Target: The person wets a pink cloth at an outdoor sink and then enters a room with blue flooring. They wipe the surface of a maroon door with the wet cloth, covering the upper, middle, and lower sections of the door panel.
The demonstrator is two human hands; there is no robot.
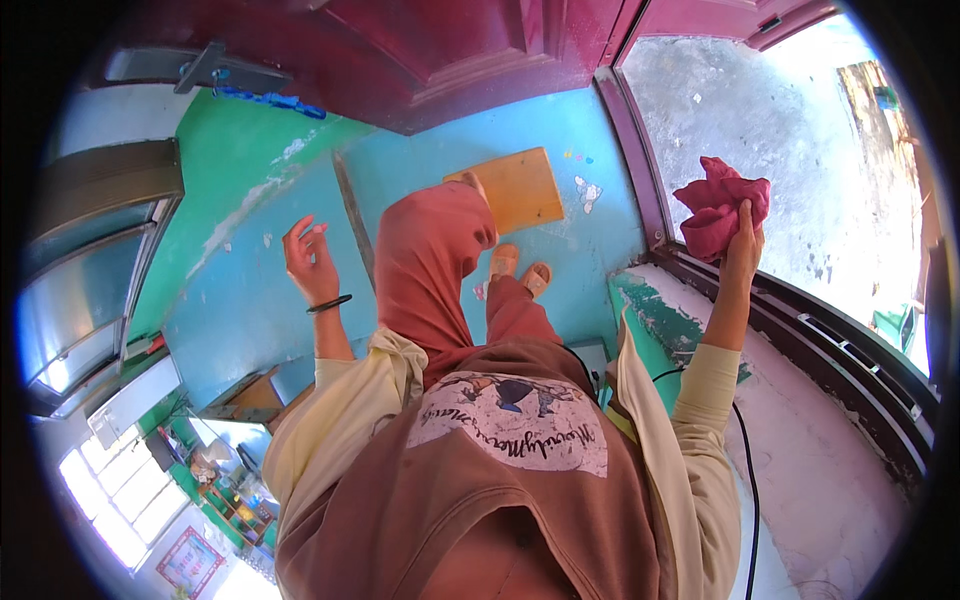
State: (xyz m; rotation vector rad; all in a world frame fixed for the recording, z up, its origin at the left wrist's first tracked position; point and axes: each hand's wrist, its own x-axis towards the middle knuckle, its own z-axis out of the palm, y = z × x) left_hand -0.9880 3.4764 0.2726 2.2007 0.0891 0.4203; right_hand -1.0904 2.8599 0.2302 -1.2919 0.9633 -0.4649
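My right hand (742, 244) holds a crumpled dark pink cloth (721, 210) at the right, in front of the doorway. On the left, my left hand (311, 259) is raised with its fingers loosely curled and nothing in it; a dark band circles that wrist. Between the hands, one of my legs is lifted, its foot at the edge of a yellow-orange wooden board (525, 187). Pinkish-orange slippers (517, 266) lie on the blue floor beyond my waist, one apparently worn on my other foot. A dark red panelled door (450, 60) spans the top.
A door frame (637, 157) borders grey concrete ground at the right. Near my right arm are a chipped green and pink wall ledge (660, 315) and a black cable (748, 480). At left stand a metal-framed glossy appliance or cabinet (97, 277) and shelves with small items (240, 517).
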